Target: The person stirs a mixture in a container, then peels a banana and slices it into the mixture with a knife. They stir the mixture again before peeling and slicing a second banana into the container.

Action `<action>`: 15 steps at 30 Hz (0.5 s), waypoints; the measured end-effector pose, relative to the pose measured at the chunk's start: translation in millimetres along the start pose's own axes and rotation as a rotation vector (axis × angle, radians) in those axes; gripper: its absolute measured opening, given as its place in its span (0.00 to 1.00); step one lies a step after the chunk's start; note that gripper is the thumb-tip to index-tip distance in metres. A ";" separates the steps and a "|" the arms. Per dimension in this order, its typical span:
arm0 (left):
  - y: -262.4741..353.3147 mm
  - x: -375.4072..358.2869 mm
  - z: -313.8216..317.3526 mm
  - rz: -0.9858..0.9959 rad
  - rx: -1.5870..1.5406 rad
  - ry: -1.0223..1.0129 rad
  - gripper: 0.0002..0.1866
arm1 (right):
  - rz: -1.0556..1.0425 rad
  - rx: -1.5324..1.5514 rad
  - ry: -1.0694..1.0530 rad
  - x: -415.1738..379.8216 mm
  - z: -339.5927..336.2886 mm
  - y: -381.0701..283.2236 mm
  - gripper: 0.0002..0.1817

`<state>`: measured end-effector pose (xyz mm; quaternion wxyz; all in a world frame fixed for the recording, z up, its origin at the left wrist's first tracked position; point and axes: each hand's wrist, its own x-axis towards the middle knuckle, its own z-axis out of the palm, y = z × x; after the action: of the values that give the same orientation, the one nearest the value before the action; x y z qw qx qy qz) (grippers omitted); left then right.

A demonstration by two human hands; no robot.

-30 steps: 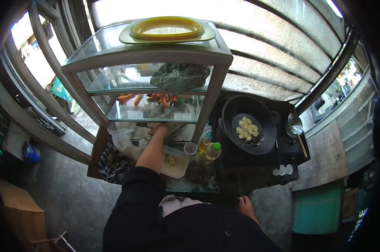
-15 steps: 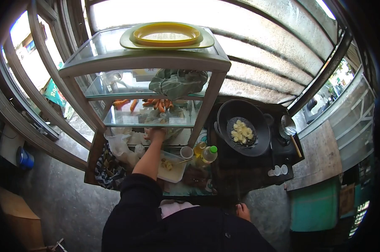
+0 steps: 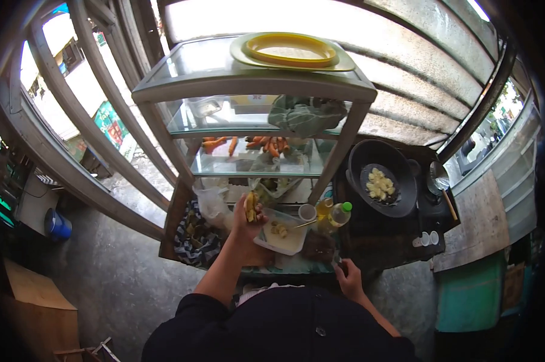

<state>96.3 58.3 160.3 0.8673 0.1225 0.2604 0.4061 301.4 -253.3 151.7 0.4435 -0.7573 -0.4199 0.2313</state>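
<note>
banana point(image 3: 250, 207) being gripped by left hand point(image 3: 248, 222) fingers, just left of white tray point(image 3: 283, 242) | right hand point(image 3: 348, 279) closing on small dark tool, near table point(image 3: 296, 263) edge | risk: soft banana slipping beside tray | tray holding banana pieces; wok point(image 3: 382, 178) frying pale slices

Left hand point(image 3: 248, 218) raised, fingers closed; right hand point(image 3: 347, 279) low, fingers curled.

The person wears a black top with long, loose sleeves pushed up; both forearms are bare, and a pale garment shows beneath at the waist.
</note>
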 end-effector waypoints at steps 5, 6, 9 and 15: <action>65.6 -49.3 6.3 -0.243 -0.130 -0.205 0.15 | -0.250 0.057 -0.195 56.6 72.8 -117.7 0.15; 76.4 -57.5 7.0 -0.220 -0.110 -0.195 0.14 | -0.343 0.056 -0.223 62.1 87.6 -140.4 0.17; 101.9 -82.6 12.1 -0.083 -0.017 -0.094 0.16 | -0.386 0.019 -0.473 68.0 117.3 -220.0 0.26; 151.4 -115.7 1.2 0.118 0.084 -0.129 0.20 | -0.645 -0.104 -0.568 61.4 173.6 -298.8 0.35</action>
<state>-61.8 66.4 266.2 0.8510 0.2001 0.2130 0.4364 80.4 -42.9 325.1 0.3213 -0.5149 -0.7514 0.2588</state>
